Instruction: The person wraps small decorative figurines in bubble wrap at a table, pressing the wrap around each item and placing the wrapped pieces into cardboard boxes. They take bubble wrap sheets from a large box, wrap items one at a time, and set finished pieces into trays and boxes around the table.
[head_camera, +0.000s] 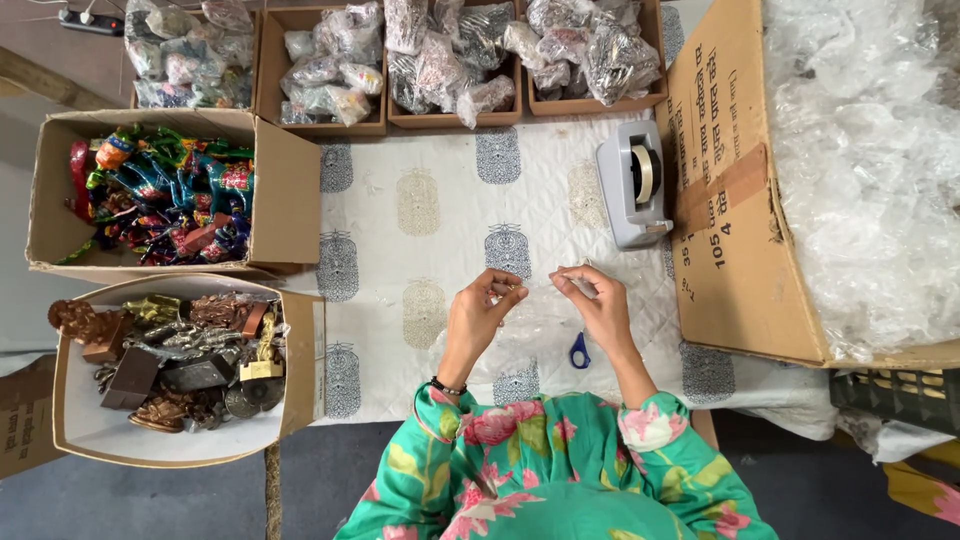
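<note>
Open printed white cloth (440, 190) is lying free ahead of both hands; a grey tape dispenser (632, 182) and big cardboard box (735, 240) are blocking the right.

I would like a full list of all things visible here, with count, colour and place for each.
Tape dispenser: one, grey, on the cloth, right of centre.
Scissors: one, blue handles, under the right wrist.
Cloth: one, white with printed motifs, covering the table.
Trays: four, brown, along the top, full of bagged items.
Toy box: one, cardboard, left, holding colourful figures.
Metal box: one, cardboard, lower left, holding bronze and dark figurines.
Big box: one, cardboard, right, full of clear plastic.
Left hand: pinching clear plastic.
Right hand: pinching the same plastic.
</note>
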